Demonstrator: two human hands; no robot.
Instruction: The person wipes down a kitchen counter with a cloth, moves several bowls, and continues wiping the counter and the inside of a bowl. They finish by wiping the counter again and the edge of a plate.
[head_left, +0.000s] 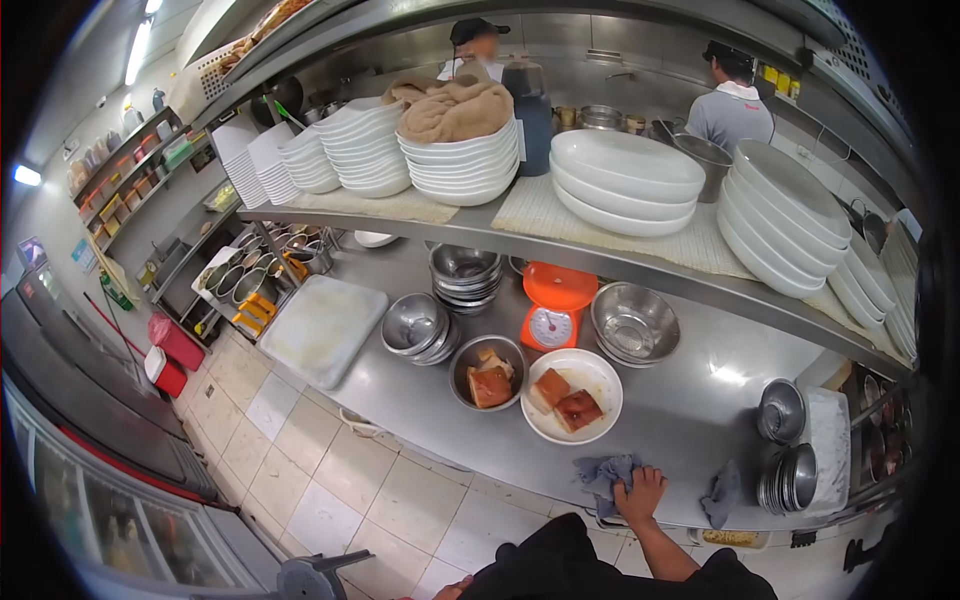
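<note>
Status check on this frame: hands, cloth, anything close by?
Right hand flat on grey cloth at counter edge. Left hand low, empty. White plate of meat just beyond.

Take the scale on the desk as the landmark. Just right of it sit stacked bowls; just left and behind it, another bowl stack; farther left, a third stack, and beyond that a tray. In front of the scale lies a plate holding pieces of food, with a bowl of food touching its left side. Nearer still, at the desk's front edge, the right hand rests on a cloth. A shelf above the scale carries stacked plates.
</note>
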